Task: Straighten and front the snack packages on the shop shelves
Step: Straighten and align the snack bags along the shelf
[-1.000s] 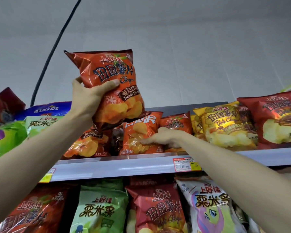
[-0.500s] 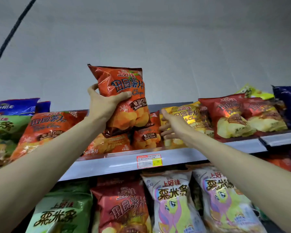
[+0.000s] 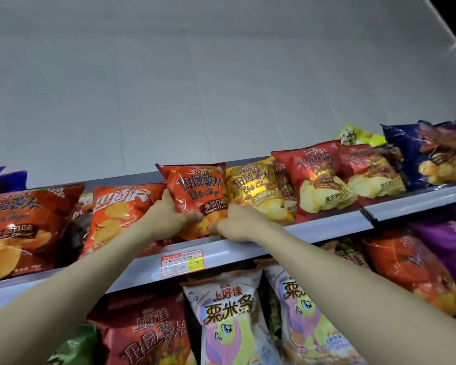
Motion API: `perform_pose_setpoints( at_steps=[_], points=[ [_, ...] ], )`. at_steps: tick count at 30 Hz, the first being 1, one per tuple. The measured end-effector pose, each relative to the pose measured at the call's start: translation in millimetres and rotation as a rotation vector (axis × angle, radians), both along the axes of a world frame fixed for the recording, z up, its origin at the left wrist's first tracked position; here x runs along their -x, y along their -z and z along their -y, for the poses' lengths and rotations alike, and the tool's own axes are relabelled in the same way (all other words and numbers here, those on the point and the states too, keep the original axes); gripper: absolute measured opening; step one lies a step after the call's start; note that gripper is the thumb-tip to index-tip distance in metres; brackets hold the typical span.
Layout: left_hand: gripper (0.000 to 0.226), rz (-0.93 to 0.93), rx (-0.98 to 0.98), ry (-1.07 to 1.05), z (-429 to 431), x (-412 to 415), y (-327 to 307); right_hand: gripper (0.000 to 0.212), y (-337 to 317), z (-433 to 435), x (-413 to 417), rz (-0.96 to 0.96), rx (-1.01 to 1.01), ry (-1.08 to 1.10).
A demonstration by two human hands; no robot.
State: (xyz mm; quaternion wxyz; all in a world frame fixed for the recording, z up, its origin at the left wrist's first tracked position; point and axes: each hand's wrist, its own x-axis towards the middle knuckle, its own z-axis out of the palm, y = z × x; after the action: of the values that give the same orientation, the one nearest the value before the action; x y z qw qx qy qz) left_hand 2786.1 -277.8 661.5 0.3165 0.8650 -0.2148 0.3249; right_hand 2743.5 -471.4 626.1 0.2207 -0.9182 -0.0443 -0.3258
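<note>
Both arms are up at the top shelf [image 3: 327, 229]. The tomato chip bag [image 3: 195, 191] stands upright on it at dead centre, face out, with its bottom at the front rail. The left hand [image 3: 169, 219] grips the bag's lower left side, thumb up the edge and fingers wrapped over the front. The right hand [image 3: 237, 223] is at the bag's five o'clock, on the lower right corner. I cannot tell whether it pinches that corner or only presses it.

It's a tight slot. At the bag's three o'clock the yellow chip bag [image 3: 256, 191] is pressed right against it, and the right hand covers that bag's lower left. At nine o'clock the orange crisp bag [image 3: 121, 206] sits just beside the left hand, with the forearm crossing its lower corner. Farther out at nine is a big orange-red bag [image 3: 19, 227]. Toward two o'clock come the dark red bags [image 3: 319, 177], then a blue bag [image 3: 432, 154], with a yellow-green pack [image 3: 358, 135] poking up behind. At six o'clock the price tag [image 3: 182, 263] sits on the rail. Below it, pony-print bags [image 3: 229, 320] show between the two forearms.
</note>
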Motion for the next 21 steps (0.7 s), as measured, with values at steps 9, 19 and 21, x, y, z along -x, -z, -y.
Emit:
perform_pose_setpoints(
  at_steps=[9,19,21],
  points=[
    [0.081,0.174,-0.063,-0.099,-10.7,15.9,29.6,0.07,-2.7,-6.7,1.3,-0.107,0.0,0.01],
    [0.072,0.182,-0.101,-0.092,-11.5,14.6,35.1,0.063,-3.1,-17.0,2.1,-0.192,0.049,-0.073],
    [0.071,0.154,-0.099,-0.102,-10.5,14.6,36.5,0.072,-2.4,-19.1,-5.0,-0.226,0.016,-0.148]
  ],
)
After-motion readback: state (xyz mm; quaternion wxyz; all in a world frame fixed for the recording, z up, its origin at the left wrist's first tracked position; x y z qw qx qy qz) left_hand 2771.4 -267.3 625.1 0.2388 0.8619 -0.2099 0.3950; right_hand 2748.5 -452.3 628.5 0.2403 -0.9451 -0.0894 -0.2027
